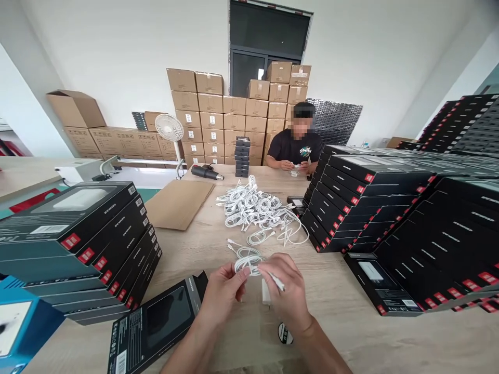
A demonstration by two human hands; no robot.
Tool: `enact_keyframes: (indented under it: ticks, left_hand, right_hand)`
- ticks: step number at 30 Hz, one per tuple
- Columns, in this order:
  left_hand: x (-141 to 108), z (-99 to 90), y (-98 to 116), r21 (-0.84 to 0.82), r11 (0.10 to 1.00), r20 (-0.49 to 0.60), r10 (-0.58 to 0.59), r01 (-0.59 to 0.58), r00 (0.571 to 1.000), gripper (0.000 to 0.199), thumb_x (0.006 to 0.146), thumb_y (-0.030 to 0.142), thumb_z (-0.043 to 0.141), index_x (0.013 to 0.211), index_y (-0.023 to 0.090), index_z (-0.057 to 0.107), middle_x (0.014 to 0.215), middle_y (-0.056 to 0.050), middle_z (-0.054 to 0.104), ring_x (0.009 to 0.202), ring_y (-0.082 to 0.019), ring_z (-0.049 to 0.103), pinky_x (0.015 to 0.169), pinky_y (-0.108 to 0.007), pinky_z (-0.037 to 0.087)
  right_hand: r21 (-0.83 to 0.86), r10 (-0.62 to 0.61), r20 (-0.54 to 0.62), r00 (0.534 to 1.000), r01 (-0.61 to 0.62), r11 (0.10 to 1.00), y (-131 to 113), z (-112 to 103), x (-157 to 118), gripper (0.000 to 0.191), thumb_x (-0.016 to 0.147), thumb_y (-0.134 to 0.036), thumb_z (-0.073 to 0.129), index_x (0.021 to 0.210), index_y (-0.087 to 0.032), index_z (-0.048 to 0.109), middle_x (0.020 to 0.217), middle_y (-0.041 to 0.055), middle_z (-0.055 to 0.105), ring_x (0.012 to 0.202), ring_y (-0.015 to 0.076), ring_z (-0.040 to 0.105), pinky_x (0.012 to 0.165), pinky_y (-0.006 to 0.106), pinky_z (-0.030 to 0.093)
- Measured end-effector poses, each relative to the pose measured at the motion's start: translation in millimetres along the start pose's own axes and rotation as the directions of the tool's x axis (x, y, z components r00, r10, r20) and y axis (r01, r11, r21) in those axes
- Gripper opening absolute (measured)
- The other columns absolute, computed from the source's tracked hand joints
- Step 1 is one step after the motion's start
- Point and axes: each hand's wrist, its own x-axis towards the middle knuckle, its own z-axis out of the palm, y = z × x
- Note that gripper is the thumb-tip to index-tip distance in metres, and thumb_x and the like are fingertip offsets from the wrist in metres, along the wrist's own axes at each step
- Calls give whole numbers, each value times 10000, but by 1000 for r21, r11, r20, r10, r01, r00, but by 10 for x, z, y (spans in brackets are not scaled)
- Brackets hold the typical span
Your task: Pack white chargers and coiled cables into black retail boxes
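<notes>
Head view: from here I watch the left hand (pixel 224 297) and right hand (pixel 283 290) gripping a coiled white charging cable (pixel 247 262), pinched narrowly in the fingers just above the wooden table (pixel 331 296). Its plug end pokes from the right hand's grip. A heap of white cables (pixel 251 208) lies ahead; stacked black product boxes (pixel 351 205) stand on both sides.

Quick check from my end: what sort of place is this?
Likely a packing workshop: stacks of black retail boxes, a heap of white cables, and cardboard cartons piled behind.
</notes>
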Motion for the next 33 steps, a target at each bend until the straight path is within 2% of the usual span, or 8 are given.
enact_keyframes:
  ticks: [3, 6, 12, 16, 19, 22, 27, 33]
  left_hand:
    - [-25, 16, -5, -86, 996, 52, -25, 29, 998, 436, 635, 544, 820, 621, 159, 615, 496, 30, 533, 451, -77, 437, 438, -201, 329]
    - [-55, 33, 11, -219, 964, 81, -134, 149, 988, 438, 612, 529, 843, 645, 158, 612, 556, 22, 572, 450, -64, 457, 414, -183, 297]
    - [-89, 31, 52, -277, 900, 148, -305, 335, 941, 469, 639, 571, 803, 662, 154, 592, 590, 30, 544, 422, -40, 409, 377, -165, 258]
    - [-83, 24, 102, -12, 993, 23, -118, 118, 993, 470, 693, 613, 746, 861, 186, 642, 861, -30, 631, 625, -131, 587, 419, -194, 392]
    - [-81, 14, 132, 89, 995, 93, 29, -37, 995, 449, 750, 594, 709, 988, 216, 658, 932, -46, 644, 751, -168, 599, 497, -216, 457]
    - [-92, 8, 125, 44, 999, 241, 16, -28, 970, 406, 805, 573, 663, 915, 184, 695, 794, -41, 625, 702, -157, 563, 511, -215, 436]
    - [-116, -1, 73, -88, 995, 321, -8, 39, 947, 365, 807, 535, 688, 918, 188, 708, 713, -18, 621, 584, -108, 481, 508, -206, 372]
    - [-118, 11, 54, -185, 983, 368, 73, -4, 927, 326, 721, 472, 776, 780, 166, 683, 891, -34, 602, 588, -77, 411, 467, -194, 310]
  right_hand:
    - [169, 263, -76, 962, -247, 954, 34, -9, 23, 93, 884, -301, 665, 853, -237, 725, 813, 52, 715, 793, 223, 642, 748, 360, 505]
    - [382, 474, 10, 881, -441, 812, 56, -38, 67, 217, 833, -416, 713, 806, -202, 696, 718, 35, 696, 688, 199, 629, 680, 325, 499]
    - [396, 356, 217, 909, -415, 819, 23, -208, 147, 222, 770, -417, 774, 817, -204, 734, 873, 39, 700, 799, 193, 604, 733, 299, 469]
    - [409, 469, 220, 855, -518, 752, 116, -238, 133, 319, 800, -490, 739, 757, -179, 684, 638, -13, 597, 596, 134, 502, 597, 257, 411]
    - [513, 540, 203, 817, -559, 651, 216, -203, 104, 370, 798, -525, 736, 724, -174, 645, 641, -11, 602, 568, 119, 486, 562, 242, 394]
    - [571, 584, 202, 786, -579, 583, 246, -158, 84, 386, 780, -532, 754, 708, -169, 644, 645, 1, 625, 540, 112, 473, 531, 236, 370]
    - [615, 643, 202, 739, -607, 504, 164, -91, 91, 416, 713, -553, 798, 669, -166, 650, 596, 12, 631, 505, 115, 466, 490, 238, 342]
    - [668, 669, 203, 715, -601, 440, 94, 22, 80, 422, 676, -532, 829, 620, -161, 636, 554, -9, 607, 466, 88, 425, 449, 224, 299]
